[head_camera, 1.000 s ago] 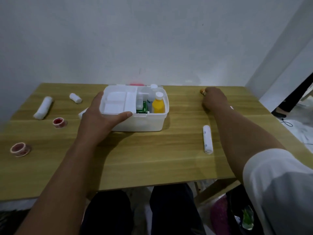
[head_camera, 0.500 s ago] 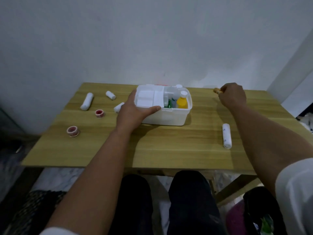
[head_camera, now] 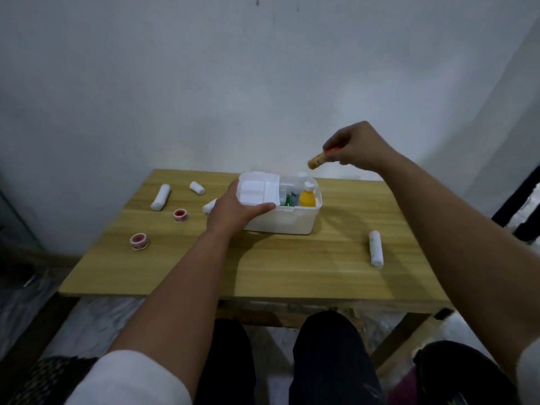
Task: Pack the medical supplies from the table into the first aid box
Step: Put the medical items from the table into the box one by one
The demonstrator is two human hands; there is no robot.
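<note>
Wooden table (head_camera: pixel 292 267) against a plain white wall. White first aid box (head_camera: pixel 287 220) sits open at the table's far middle; inside, a yellow bottle (head_camera: pixel 307 197) at right, something green beside it, white items too blurred to identify. Left hand (head_camera: pixel 233 210) grips the box's near-left corner, thumb over the rim, and hides part of a gauze roll (head_camera: pixel 209 206). Right hand (head_camera: pixel 355 149) is raised above and right of the box, pinching a small orange tube (head_camera: pixel 316 160); label unreadable. Left of box: two more rolls (head_camera: pixel 160 197) (head_camera: pixel 197 188), two red tape rings (head_camera: pixel 180 214) (head_camera: pixel 139 241). One roll (head_camera: pixel 375 252) lies right, near side.
</note>
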